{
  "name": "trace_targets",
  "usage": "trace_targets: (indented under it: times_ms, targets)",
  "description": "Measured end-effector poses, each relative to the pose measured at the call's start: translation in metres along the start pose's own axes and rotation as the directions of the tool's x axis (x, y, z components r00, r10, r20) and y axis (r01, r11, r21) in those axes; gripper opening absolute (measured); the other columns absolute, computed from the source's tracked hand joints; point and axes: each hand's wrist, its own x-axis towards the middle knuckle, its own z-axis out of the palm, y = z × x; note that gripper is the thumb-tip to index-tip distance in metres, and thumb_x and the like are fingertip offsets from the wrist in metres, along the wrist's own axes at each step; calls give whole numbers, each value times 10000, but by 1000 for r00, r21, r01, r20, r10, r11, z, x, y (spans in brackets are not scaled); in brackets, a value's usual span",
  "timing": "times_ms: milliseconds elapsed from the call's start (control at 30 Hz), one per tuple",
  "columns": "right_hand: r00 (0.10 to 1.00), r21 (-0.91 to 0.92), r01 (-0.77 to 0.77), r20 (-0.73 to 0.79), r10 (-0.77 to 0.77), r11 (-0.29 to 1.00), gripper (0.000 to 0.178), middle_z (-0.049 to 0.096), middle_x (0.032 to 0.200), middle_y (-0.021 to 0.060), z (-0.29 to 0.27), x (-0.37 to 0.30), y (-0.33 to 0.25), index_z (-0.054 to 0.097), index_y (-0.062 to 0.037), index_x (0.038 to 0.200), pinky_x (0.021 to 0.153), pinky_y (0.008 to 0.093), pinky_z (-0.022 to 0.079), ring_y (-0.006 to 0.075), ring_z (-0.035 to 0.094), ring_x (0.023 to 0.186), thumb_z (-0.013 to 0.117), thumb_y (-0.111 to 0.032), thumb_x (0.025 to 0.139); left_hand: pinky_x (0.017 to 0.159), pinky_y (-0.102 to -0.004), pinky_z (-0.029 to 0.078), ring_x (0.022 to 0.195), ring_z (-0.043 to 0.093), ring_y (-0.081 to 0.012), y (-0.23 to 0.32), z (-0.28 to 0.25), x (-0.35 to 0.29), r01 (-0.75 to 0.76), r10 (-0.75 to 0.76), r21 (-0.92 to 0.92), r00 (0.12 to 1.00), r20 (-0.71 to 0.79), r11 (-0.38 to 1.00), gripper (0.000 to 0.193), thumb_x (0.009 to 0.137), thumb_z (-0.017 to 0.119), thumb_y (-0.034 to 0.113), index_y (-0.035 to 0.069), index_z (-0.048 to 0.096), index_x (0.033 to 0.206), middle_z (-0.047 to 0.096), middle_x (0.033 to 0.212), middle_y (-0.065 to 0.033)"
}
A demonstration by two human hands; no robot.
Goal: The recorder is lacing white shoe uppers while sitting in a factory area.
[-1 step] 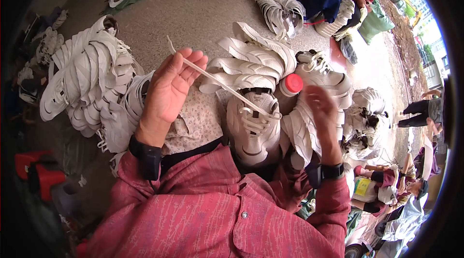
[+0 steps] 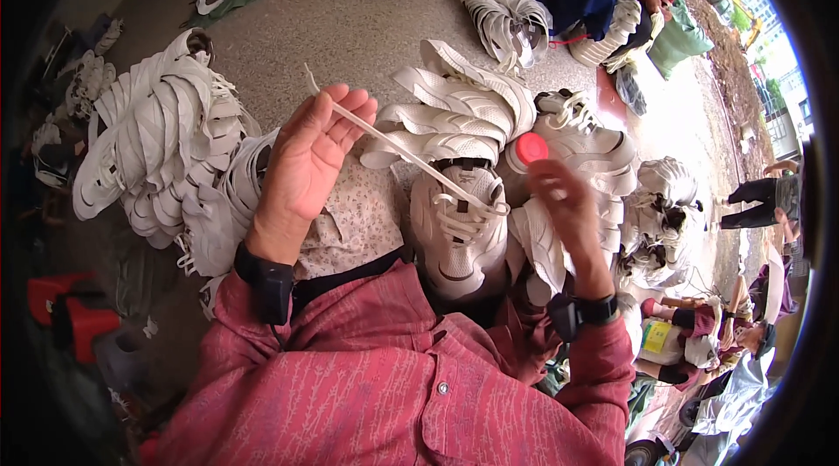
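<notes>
The left hand (image 2: pixel 301 171) held a long, flat off-white shoelace (image 2: pixel 393 146) pinched by the thumb, the other fingers spread loosely; the lace's tip stuck out past the thumb. From there the strand ran nearly straight down to an off-white, textured sneaker (image 2: pixel 456 243), which sat in front of the person's body, other strands already crossing its front.

The slight change was at the right hand (image 2: pixel 570 200): it had shifted a little leftward, bringing its fingers close to the round red plastic cap (image 2: pixel 530 148) of a white container. Motion blur covered those fingers, so I could not tell whether they touched the cap or gripped anything. The left hand looked almost unmoved. My judgement was that the left hand alone kept the lace drawn out.

Beyond the sneaker leaned fanned, overlapping off-white shoe uppers (image 2: pixel 463 108), and a floral-print cloth (image 2: pixel 354 221) lay just below the left hand's strand.
</notes>
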Motion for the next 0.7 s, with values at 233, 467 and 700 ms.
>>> trace_targets:
  times_ms: [233,467,700]
  targets:
    - [955,-5,103,280,-97,995,151,661,805,158,72,25,0,650,14,960,671,350,498,272,654,734,590,-98,880,385,-153,293,506,443,-18,-10,28,-3,206,-216,229,976,18,951,228,945,604,248,52,669,1044,593,681,13]
    - [920,-424,151,390,29,893,193,665,784,177,91,42,3,705,-63,879,681,408,513,342,653,760,607,-207,794,492,-190,298,566,380,-2,-91,-1,-29,210,-283,781,958,-45,588,255,968,563,219,6,702,948,471,643,89]
    - [821,-413,55,538,194,909,264,679,750,138,86,58,3,729,-116,954,684,365,530,282,679,744,648,-261,750,605,-243,455,673,551,-61,-129,-29,-25,223,-197,746,972,-125,627,256,928,583,209,-14,709,943,671,732,-12]
